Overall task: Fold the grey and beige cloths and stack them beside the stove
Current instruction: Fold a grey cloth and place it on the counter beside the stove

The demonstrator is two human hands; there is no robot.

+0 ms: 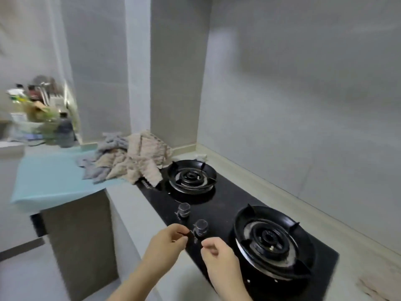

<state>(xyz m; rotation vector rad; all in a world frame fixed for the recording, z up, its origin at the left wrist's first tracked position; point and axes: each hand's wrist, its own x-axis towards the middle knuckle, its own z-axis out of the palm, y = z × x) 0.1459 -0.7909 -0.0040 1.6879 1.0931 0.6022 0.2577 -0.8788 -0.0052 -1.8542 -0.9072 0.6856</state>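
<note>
A crumpled pile of grey cloths (107, 146) and beige cloths (142, 162) lies on the counter just left of the black stove (225, 200). One beige corner hangs over the stove's far left edge. Another beige cloth (378, 288) lies on the counter at the bottom right. My left hand (167, 243) and my right hand (219, 256) are close together over the stove's front edge, far from the pile. My left hand pinches a thin dark strand, too blurred to name. My right hand's fingers are curled; nothing shows in them.
Two black burners (192, 177) (272, 240) and two knobs (184, 210) (200, 228) sit on the stove. A light blue mat (52, 183) covers the lower counter under the pile. Bottles and dishes (39, 114) crowd the far left. Tiled walls close in behind and to the right.
</note>
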